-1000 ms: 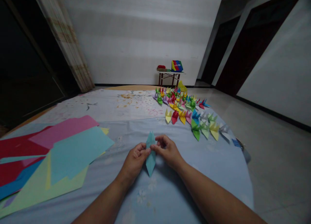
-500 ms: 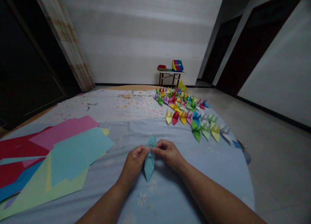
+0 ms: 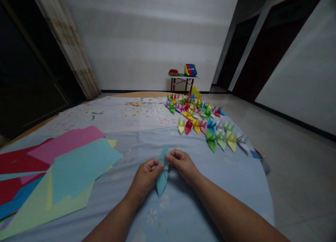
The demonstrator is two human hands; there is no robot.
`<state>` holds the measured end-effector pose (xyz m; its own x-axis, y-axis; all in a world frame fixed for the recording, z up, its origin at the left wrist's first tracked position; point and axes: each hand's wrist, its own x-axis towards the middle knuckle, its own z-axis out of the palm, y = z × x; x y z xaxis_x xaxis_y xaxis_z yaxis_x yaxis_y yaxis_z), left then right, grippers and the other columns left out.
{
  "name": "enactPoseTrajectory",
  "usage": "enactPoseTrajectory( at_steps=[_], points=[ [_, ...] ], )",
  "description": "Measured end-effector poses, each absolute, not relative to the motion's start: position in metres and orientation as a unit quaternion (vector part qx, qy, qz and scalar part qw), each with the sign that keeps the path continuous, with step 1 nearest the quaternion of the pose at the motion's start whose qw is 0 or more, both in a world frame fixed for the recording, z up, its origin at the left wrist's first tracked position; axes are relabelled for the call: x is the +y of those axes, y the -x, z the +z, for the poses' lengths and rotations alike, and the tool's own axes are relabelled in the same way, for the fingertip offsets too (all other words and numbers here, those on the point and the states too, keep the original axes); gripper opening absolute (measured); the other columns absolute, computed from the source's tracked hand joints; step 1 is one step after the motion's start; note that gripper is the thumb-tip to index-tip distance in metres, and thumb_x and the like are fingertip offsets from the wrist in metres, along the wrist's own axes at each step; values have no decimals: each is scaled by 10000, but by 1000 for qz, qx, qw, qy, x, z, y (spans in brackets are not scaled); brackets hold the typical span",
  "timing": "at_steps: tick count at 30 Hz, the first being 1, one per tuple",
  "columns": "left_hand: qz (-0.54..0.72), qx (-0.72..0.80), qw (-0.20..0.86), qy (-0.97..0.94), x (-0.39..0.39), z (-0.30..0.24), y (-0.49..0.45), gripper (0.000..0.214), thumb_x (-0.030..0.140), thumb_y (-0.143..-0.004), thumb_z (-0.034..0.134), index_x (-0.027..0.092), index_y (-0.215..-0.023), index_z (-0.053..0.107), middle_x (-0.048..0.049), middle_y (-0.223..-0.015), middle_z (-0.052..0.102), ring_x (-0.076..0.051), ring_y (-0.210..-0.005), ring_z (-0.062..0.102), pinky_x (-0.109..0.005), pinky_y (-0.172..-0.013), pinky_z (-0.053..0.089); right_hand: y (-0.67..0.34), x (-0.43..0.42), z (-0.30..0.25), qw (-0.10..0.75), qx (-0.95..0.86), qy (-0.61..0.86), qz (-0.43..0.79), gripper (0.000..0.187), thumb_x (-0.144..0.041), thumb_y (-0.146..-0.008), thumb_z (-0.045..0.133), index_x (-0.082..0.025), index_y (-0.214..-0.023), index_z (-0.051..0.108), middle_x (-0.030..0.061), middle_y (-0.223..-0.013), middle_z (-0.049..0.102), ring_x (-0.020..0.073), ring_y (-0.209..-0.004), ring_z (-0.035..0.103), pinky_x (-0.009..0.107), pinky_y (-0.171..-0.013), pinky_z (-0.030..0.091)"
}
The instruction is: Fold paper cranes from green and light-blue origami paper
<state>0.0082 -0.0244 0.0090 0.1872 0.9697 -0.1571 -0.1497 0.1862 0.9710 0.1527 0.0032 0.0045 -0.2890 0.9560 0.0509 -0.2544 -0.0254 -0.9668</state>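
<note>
A long, narrow folded piece of light blue paper stands between my hands, pointed at both ends, just above the pale blue cloth. My left hand pinches its left edge near the middle with closed fingers. My right hand pinches the upper right edge, fingers curled. Both forearms reach in from the bottom of the view.
Loose coloured paper sheets, pink, red, blue, teal and pale green, lie overlapped at the left. Several folded paper cranes of many colours stand in rows at the right back. A small table with a coloured box stands by the far wall. Bare floor lies to the right.
The top tip of the blue paper has been folded down and slanted, so the piece looks shorter. Both hands shifted slightly lower and stayed pinched on it.
</note>
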Motion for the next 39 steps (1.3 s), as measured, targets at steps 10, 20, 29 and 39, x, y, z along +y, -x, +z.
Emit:
enactPoseTrajectory(
  at_steps=[10, 20, 29, 39],
  points=[
    [428, 464, 631, -451, -24, 11, -7, 279, 389, -642, 692, 132, -725, 621, -20, -616, 662, -119, -532, 560, -204, -524, 394, -150, 4, 3, 500, -499, 362, 607, 366, -492, -642, 657, -160, -615, 505, -31, -493, 549, 96, -431, 503, 227, -461, 424],
    [430, 477, 619, -452, -26, 16, -9, 306, 420, -610, 701, 129, -678, 633, -18, -574, 650, -123, -509, 554, -209, -504, 387, -149, 3, 7, 459, -520, 336, 637, 330, -437, -609, 701, -151, -685, 553, -35, -549, 557, 79, -440, 483, 206, -445, 405],
    [423, 461, 612, -483, -28, 17, -9, 275, 402, -647, 676, 132, -694, 648, -30, -616, 657, -137, -558, 562, -217, -552, 408, -149, 2, 5, 450, -511, 340, 648, 324, -439, -630, 686, -149, -637, 542, -50, -501, 503, 62, -413, 436, 189, -420, 383],
    [433, 482, 585, -488, -28, 16, -12, 280, 420, -644, 670, 142, -633, 635, 34, -519, 556, -81, -468, 437, -186, -464, 323, -148, -1, 11, 465, -500, 354, 639, 287, -397, -624, 689, -145, -608, 552, -54, -494, 493, 59, -430, 410, 192, -442, 334]
  ],
)
